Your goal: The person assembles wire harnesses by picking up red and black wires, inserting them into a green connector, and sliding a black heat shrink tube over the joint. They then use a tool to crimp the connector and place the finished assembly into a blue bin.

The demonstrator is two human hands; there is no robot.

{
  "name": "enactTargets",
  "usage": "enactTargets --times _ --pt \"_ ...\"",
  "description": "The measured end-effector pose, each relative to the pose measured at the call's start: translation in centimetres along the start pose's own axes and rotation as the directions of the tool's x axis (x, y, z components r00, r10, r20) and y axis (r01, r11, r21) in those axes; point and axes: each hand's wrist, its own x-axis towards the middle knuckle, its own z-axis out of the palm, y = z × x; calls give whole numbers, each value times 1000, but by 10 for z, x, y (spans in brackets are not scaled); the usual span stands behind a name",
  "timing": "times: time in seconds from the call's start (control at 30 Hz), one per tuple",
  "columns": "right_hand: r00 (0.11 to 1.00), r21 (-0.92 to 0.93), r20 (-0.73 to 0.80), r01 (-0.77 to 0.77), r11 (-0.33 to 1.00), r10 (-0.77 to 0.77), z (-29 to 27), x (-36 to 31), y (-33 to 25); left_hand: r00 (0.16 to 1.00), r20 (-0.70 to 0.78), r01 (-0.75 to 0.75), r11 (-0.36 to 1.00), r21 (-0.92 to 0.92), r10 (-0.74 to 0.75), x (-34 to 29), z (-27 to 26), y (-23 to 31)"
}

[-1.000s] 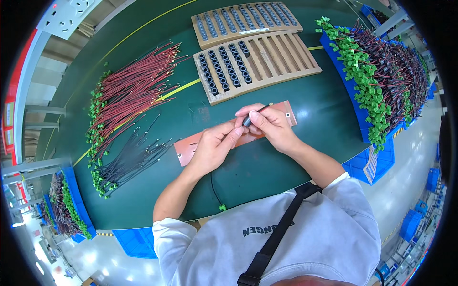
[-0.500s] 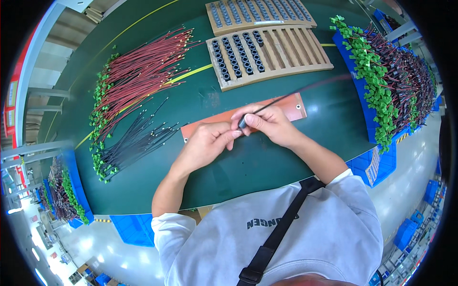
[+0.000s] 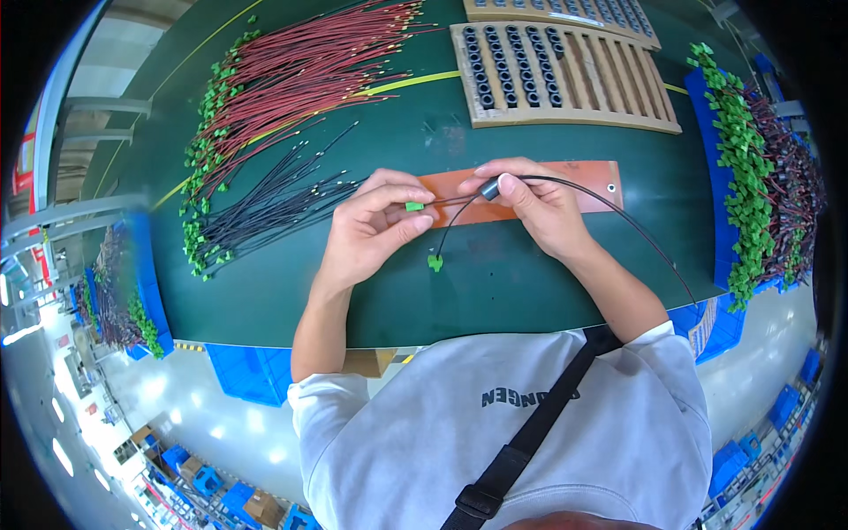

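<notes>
A green table [image 3: 397, 309] fills most of the view. On its left lie red wires [image 3: 309, 53] and black wires [image 3: 274, 199], green-tipped. A blue bin [image 3: 711, 203] at the right edge is heaped with dark, green-ended wires; a left-hand bin [image 3: 148, 274] holds similar ones. At the far side, a slotted tray [image 3: 583, 118] carries black rings in its left-hand slots. An orange strip [image 3: 592, 181] lies beneath the hands.

The right hand [image 3: 552, 216] pinches a black cylinder [image 3: 489, 188] above the strip; the left hand [image 3: 362, 225] grips a green connector [image 3: 413, 207]. Wires run from cylinder to connector; a second connector [image 3: 435, 262] sits nearer the wearer. Apparently wires are being threaded through the cylinder; the next move calls for steady holding and a gentle pull.
</notes>
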Motion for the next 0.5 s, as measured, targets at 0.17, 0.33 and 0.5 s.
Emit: enactTargets --times 0.17,0.33,0.5 --pt "980 169 -11 -195 966 199 13 -5 8 992 -98 -51 967 248 78 -4 -17 -17" --pt "958 163 -81 -261 952 276 13 -1 13 959 -155 -85 760 644 238 1 -20 -21" --pt "961 139 -73 -255 957 267 9 0 12 964 -161 -50 736 675 213 4 -15 -26"
